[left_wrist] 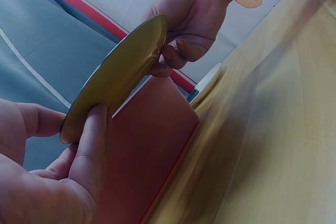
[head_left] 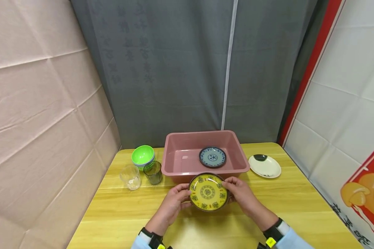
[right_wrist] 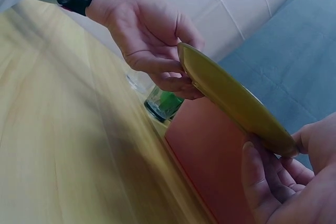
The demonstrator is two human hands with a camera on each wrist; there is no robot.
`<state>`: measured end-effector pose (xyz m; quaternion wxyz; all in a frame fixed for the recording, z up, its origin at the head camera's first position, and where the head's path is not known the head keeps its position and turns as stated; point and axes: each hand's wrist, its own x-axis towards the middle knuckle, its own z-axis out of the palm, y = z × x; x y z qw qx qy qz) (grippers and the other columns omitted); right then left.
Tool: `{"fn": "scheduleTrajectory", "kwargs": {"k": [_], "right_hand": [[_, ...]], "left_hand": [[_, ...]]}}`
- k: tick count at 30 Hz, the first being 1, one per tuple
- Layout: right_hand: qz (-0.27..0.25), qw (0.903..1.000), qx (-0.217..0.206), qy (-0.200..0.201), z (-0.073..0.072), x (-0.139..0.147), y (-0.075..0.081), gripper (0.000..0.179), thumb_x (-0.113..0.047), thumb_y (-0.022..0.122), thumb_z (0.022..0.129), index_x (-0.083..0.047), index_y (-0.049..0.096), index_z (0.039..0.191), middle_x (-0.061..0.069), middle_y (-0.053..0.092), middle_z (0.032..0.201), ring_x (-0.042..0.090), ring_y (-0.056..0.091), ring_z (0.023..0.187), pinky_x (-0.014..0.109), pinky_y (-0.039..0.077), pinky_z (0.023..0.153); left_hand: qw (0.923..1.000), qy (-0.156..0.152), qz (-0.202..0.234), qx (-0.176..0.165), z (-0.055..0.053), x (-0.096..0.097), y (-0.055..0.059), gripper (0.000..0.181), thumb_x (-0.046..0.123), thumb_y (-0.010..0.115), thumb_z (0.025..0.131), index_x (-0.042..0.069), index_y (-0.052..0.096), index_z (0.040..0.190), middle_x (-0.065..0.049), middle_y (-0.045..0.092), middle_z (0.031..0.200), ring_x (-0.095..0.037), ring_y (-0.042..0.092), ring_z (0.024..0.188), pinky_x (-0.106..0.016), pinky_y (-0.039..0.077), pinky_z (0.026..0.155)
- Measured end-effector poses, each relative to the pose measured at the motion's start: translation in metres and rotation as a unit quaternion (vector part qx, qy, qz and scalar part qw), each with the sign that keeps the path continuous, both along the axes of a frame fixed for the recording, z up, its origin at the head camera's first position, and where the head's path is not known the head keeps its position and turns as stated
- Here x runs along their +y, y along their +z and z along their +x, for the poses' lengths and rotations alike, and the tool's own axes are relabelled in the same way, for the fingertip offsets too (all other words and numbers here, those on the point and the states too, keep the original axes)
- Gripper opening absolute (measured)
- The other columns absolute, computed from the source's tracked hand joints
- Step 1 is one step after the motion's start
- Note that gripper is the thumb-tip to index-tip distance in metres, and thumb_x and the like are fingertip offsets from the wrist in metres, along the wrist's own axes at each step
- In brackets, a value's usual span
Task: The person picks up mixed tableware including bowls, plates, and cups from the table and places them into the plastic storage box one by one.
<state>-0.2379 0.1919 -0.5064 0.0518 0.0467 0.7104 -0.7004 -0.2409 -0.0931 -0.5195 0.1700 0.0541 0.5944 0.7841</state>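
A yellow plate (head_left: 207,192) with a dark rim and dark printed pattern is held up above the table's front half, tilted with its face toward the head camera. My left hand (head_left: 176,200) pinches its left edge, thumb on the rim and fingers beneath. On the opposite edge my right hand (head_left: 240,193) pinches it the same way. Both wrist views show the plain yellow underside (left_wrist: 118,72) with fingertips against it. Just behind the plate stands a pink basin (head_left: 174,173), and a blue patterned plate (head_left: 212,157) lies inside it.
Left of the basin are stacked bowls, a green one (head_left: 143,155) on top, a dark tinted glass (head_left: 153,173) and a clear glass (head_left: 131,178). To its right a white oval plate (head_left: 266,166) with a black patch lies on the wooden table (head_left: 112,221). A grey curtain (head_left: 174,76) hangs behind.
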Motion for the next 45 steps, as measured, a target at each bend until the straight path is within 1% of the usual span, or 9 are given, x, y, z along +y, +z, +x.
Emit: {"fn": "scheduleTrajectory", "kwargs": {"k": [8, 16, 22, 24, 27, 29, 33, 36, 45], "right_hand": [[0.025, 0.9991, 0.008, 0.033, 0.003, 0.008, 0.005, 0.029, -0.024, 0.068, 0.112, 0.003, 0.065, 0.120, 0.006, 0.067, 0.090, 0.021, 0.064, 0.072, 0.036, 0.060, 0.065], [0.018, 0.9979, 0.013, 0.061, 0.007, 0.021, 0.011, 0.045, -0.041, 0.055, 0.117, 0.003, 0.064, 0.118, 0.009, 0.065, 0.099, 0.021, 0.066, 0.074, 0.036, 0.063, 0.066], [0.039, 0.9946, 0.046, 0.085, 0.008, 0.037, 0.007, 0.056, -0.045, 0.043, 0.121, 0.007, 0.064, 0.124, 0.016, 0.071, 0.107, 0.030, 0.076, 0.085, 0.042, 0.066, 0.070], [0.062, 0.9929, 0.064, 0.079, 0.008, 0.041, 0.002, 0.054, -0.042, 0.045, 0.121, 0.008, 0.065, 0.124, 0.019, 0.072, 0.109, 0.034, 0.076, 0.088, 0.045, 0.066, 0.071], [0.122, 0.9860, 0.097, 0.057, 0.010, 0.047, -0.006, 0.044, -0.036, 0.052, 0.119, 0.005, 0.068, 0.121, 0.021, 0.074, 0.110, 0.034, 0.076, 0.090, 0.046, 0.066, 0.071], [0.174, 0.9771, 0.116, 0.040, 0.012, 0.049, -0.011, 0.036, -0.035, 0.060, 0.116, 0.000, 0.071, 0.118, 0.017, 0.075, 0.108, 0.028, 0.076, 0.090, 0.042, 0.066, 0.071], [0.267, 0.9501, 0.158, 0.029, 0.014, 0.054, -0.019, 0.021, -0.036, 0.069, 0.112, -0.016, 0.074, 0.112, 0.007, 0.076, 0.103, 0.015, 0.072, 0.089, 0.033, 0.062, 0.075], [0.310, 0.9325, 0.183, 0.033, 0.014, 0.057, -0.024, 0.016, -0.036, 0.070, 0.111, -0.020, 0.075, 0.112, -0.002, 0.075, 0.099, 0.009, 0.069, 0.089, 0.030, 0.059, 0.079], [0.333, 0.9246, 0.179, 0.049, 0.015, 0.064, -0.030, 0.016, -0.035, 0.071, 0.110, -0.020, 0.075, 0.112, -0.010, 0.072, 0.098, 0.010, 0.068, 0.091, 0.030, 0.059, 0.079]], "left_hand": [[1.0000, 0.008, 0.003, 0.003, 0.000, 0.003, 0.001, 0.038, 0.007, 0.066, 0.104, -0.010, 0.062, 0.137, -0.009, 0.074, 0.112, -0.018, 0.074, 0.096, -0.033, 0.065, 0.084], [0.9998, 0.018, -0.006, 0.004, -0.003, 0.007, 0.006, 0.030, 0.006, 0.066, 0.102, -0.005, 0.065, 0.130, -0.006, 0.073, 0.106, -0.017, 0.072, 0.092, -0.032, 0.065, 0.080], [0.9992, 0.033, -0.010, 0.018, -0.006, 0.008, 0.021, 0.031, 0.006, 0.066, 0.104, -0.006, 0.064, 0.132, -0.006, 0.075, 0.107, -0.018, 0.073, 0.092, -0.032, 0.065, 0.080], [0.9990, 0.037, -0.011, 0.023, -0.007, 0.009, 0.028, 0.033, 0.006, 0.065, 0.104, -0.008, 0.063, 0.134, -0.007, 0.074, 0.108, -0.018, 0.073, 0.092, -0.032, 0.065, 0.080], [0.9986, 0.045, -0.007, 0.025, -0.012, 0.010, 0.039, 0.036, 0.006, 0.064, 0.104, -0.009, 0.062, 0.136, -0.009, 0.072, 0.111, -0.016, 0.072, 0.091, -0.031, 0.065, 0.082], [0.9984, 0.049, -0.004, 0.027, -0.018, 0.012, 0.045, 0.037, 0.006, 0.064, 0.103, -0.009, 0.060, 0.136, -0.010, 0.071, 0.112, -0.016, 0.072, 0.090, -0.031, 0.065, 0.081], [0.9983, 0.054, 0.002, 0.023, -0.029, 0.013, 0.058, 0.035, 0.005, 0.064, 0.104, -0.009, 0.061, 0.136, -0.010, 0.071, 0.112, -0.014, 0.071, 0.087, -0.028, 0.064, 0.078], [0.9986, 0.049, 0.002, 0.020, -0.037, 0.015, 0.067, 0.032, 0.005, 0.064, 0.105, -0.010, 0.063, 0.134, -0.012, 0.072, 0.114, -0.015, 0.073, 0.088, -0.028, 0.065, 0.078], [0.9990, 0.040, -0.010, 0.017, -0.070, 0.026, 0.080, 0.033, 0.004, 0.062, 0.108, -0.012, 0.063, 0.136, -0.018, 0.073, 0.118, -0.018, 0.076, 0.093, -0.030, 0.066, 0.083]]}}
